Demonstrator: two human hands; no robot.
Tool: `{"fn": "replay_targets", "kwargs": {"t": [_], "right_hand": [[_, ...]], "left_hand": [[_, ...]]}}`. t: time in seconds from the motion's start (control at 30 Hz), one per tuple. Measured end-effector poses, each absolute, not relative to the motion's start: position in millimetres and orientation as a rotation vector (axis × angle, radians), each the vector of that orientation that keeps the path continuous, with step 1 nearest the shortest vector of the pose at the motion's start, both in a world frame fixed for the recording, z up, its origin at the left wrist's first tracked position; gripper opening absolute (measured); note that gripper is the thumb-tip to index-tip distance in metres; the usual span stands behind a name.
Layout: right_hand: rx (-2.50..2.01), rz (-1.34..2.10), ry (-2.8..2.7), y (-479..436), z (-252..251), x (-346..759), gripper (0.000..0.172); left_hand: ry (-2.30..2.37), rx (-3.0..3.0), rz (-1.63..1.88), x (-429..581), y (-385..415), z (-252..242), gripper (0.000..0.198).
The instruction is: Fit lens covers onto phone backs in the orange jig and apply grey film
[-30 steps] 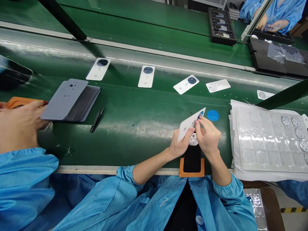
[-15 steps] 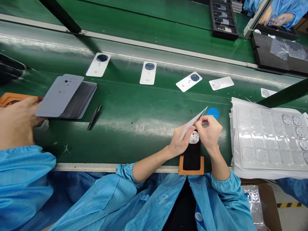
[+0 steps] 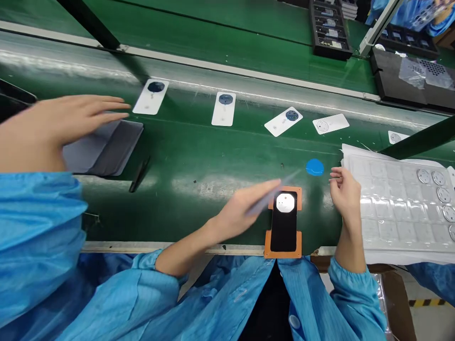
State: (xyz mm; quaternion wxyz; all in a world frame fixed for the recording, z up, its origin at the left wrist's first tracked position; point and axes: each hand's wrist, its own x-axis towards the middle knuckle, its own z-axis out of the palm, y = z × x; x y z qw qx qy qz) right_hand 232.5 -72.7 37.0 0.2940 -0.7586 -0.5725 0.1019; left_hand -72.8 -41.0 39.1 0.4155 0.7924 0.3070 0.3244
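Note:
An orange jig (image 3: 283, 250) with a black insert lies at the near belt edge, and a round white part (image 3: 285, 202) sits at its top. My left hand (image 3: 241, 210) is just left of the jig, closed on a thin white back cover (image 3: 275, 192) that is smeared by motion. My right hand (image 3: 343, 192) hovers to the right of the jig, at the left edge of a clear blister tray (image 3: 387, 222), with loosely spread fingers and nothing in it. A blue round sticker (image 3: 314, 167) lies on the belt between the hands.
Several white back covers (image 3: 223, 108) lie spaced along the green belt (image 3: 199, 156). A co-worker's hand (image 3: 67, 121) reaches over a stack of grey covers (image 3: 110, 149) at left, with black tweezers (image 3: 138, 174) beside it. Round parts (image 3: 437, 187) fill the tray's right side. Black trays (image 3: 329, 33) stand beyond.
My hands parted: the left drew the white cover off the jig to the left, the right let go and moved toward the blister tray. The co-worker's hand rose over the grey stack.

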Motion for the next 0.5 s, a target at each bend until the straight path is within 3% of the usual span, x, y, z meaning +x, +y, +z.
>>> {"fn": "replay_targets", "kwargs": {"t": [0.2,0.3,0.5], "right_hand": [[-1.408,0.189,-2.283,-145.3,36.4,181.9,0.05],[-1.342,-0.001,-2.374,-152.7,18.7,175.9,0.054],[-1.287,-0.061,-2.447,-143.8,8.0,184.4,0.051]], "left_hand": [[0.517,2.951,0.516,-60.5,-82.3,28.5,0.041],[0.536,3.032,0.464,-53.8,-89.6,17.4,0.039],[0.619,2.97,0.382,-55.7,-83.2,9.3,0.041]]}}
